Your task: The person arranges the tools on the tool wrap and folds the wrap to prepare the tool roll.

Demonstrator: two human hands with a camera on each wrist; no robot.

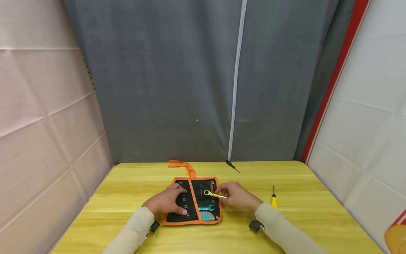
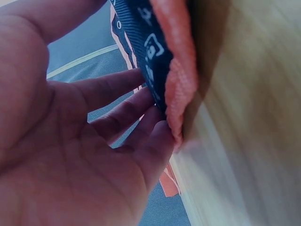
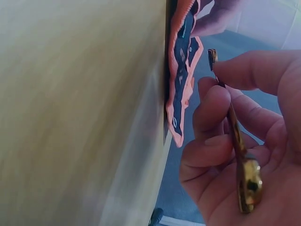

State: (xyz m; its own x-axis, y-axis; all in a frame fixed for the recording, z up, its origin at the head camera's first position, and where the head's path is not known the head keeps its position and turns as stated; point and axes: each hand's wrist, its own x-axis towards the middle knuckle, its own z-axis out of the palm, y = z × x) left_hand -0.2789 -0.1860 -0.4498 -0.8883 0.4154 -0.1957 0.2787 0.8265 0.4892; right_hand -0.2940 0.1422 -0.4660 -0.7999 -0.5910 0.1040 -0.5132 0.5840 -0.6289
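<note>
A black tool pouch with orange trim (image 1: 198, 185) lies unfolded on the table, with white numbers down its left half. My left hand (image 1: 166, 200) rests on that half, thumb and fingers spread; in the left wrist view its fingertips touch the pouch fabric (image 2: 157, 61). Over the pouch's right side, my right hand (image 1: 239, 195) pinches a gold-coloured wrench (image 1: 214, 194), its ring end pointing left. The right wrist view shows the wrench (image 3: 236, 136) between thumb and fingers, its other end near the palm. A teal open-ended wrench (image 1: 206, 208) and a pale blue-grey item (image 1: 207, 216) sit in the lower right pocket.
Orange tie straps (image 1: 190, 170) trail from the pouch's far edge. A small black-handled screwdriver (image 1: 232, 165) lies near the table's back edge. To the right of my right hand is a yellow-handled screwdriver (image 1: 274, 201). A grey curtain (image 1: 171, 88) hangs behind the wooden table (image 1: 136, 183).
</note>
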